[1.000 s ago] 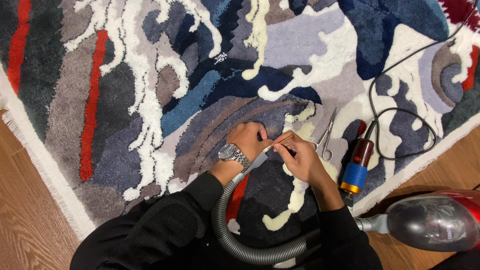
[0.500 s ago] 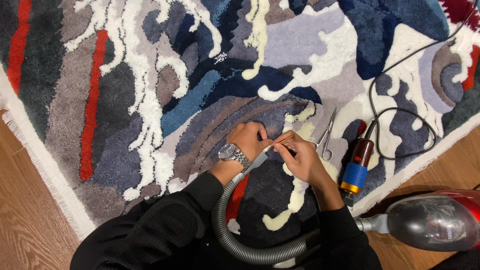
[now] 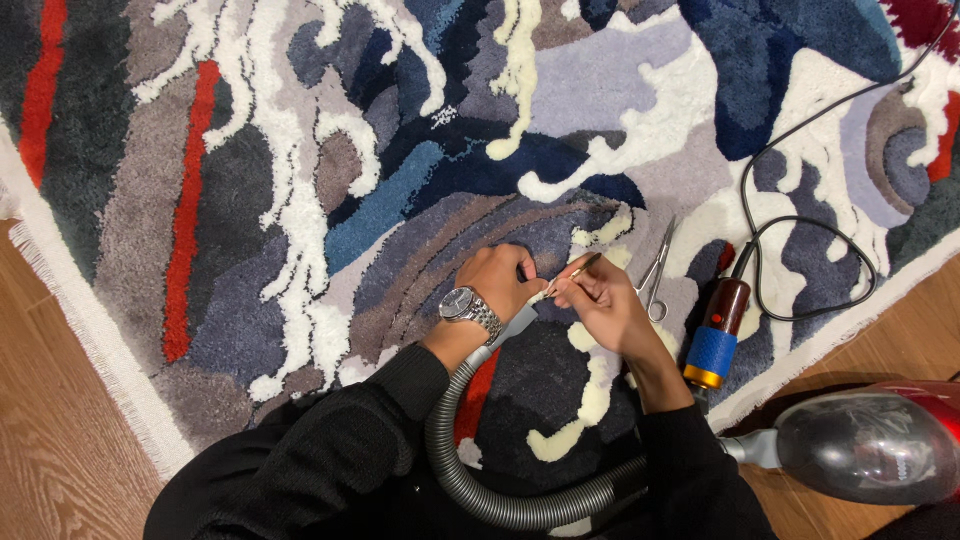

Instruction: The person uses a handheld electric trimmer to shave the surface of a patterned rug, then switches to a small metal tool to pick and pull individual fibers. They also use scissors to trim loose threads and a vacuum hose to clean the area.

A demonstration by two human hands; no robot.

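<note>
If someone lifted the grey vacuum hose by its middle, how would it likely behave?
The hose would probably sag and flex: it is ribbed and already lies in a loose curve beside the left hand. It looks light for its length, being hollow. It likely would not come free, since one end runs toward the vacuum on the floor.

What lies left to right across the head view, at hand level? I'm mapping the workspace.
Wood floor → rug → wristwatch → left hand → right hand → scissors → corded tool → vacuum canister.
</note>
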